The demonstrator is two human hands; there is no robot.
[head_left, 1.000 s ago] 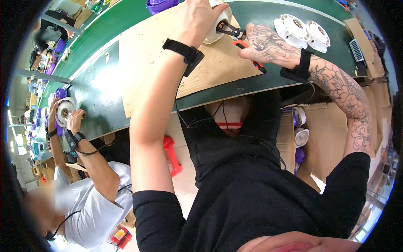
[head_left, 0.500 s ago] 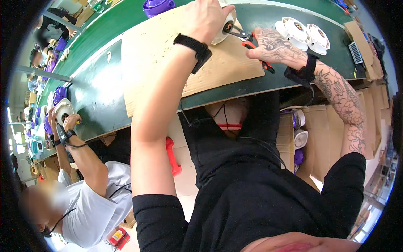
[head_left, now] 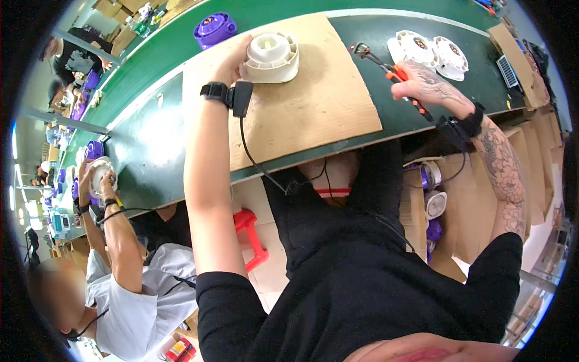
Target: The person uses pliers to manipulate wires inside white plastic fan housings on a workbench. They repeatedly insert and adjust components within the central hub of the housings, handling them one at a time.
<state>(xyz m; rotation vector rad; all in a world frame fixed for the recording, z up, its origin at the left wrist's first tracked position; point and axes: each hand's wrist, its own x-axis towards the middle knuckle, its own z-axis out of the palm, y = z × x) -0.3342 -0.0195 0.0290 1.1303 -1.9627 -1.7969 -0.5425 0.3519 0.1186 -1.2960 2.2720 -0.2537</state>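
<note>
A round white plastic housing (head_left: pixel 272 71) rests near the far side of the cardboard sheet (head_left: pixel 313 114), its ribbed ring and raised centre facing up. My left hand (head_left: pixel 231 65) grips its left side; some fingers are hidden behind it. Off the sheet's right edge, my right hand (head_left: pixel 429 89) holds pliers (head_left: pixel 379 62) with orange and black handles. Their metal jaws point toward the far left and touch nothing. Just beyond that hand, two similar white housings (head_left: pixel 416 49) (head_left: pixel 451 57) sit side by side on the green table.
A purple housing (head_left: pixel 215 30) stands at the table's far side. At the right end are a cardboard box (head_left: pixel 505 43) and a grey slotted piece (head_left: pixel 507 71). Below the edge, a carton holds white and purple parts (head_left: pixel 434 205). To my left, a co-worker (head_left: pixel 136 301) handles another white housing (head_left: pixel 102 176).
The white housing has moved left and turned from tilted to lying on the cardboard, with my left hand on it. The pliers have come away from it, rightward with my right hand.
</note>
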